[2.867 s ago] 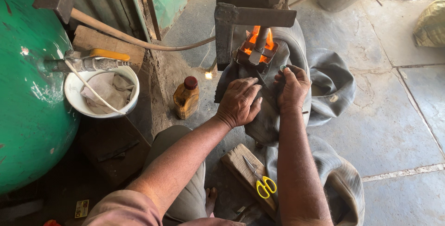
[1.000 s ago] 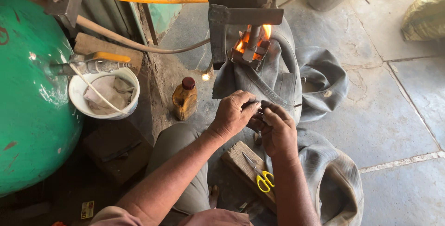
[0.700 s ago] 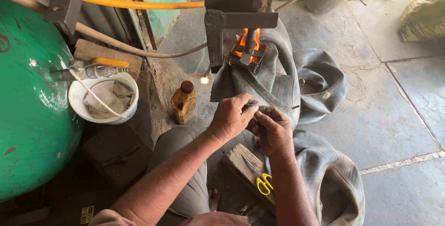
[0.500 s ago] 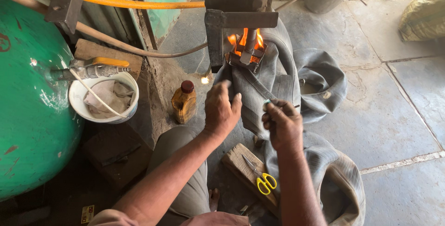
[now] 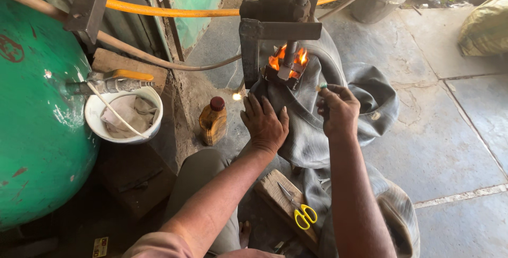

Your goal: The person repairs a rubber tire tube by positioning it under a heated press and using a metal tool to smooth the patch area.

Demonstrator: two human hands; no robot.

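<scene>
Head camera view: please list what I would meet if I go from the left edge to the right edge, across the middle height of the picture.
Green tank → white bowl with a cloth → brown bottle with a red cap → left hand, flat on the grey rubber tube → right hand, pinching a small thing → stone floor.

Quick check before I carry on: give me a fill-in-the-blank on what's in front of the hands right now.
1. The left hand rests flat on the grey ____ tube.
2. The scissors on the wooden block have ____ handles.
3. The bottle has a ____ cap.
4. The right hand is pinching a small ____-tipped item.

Missing words: rubber; yellow; red; green
</scene>
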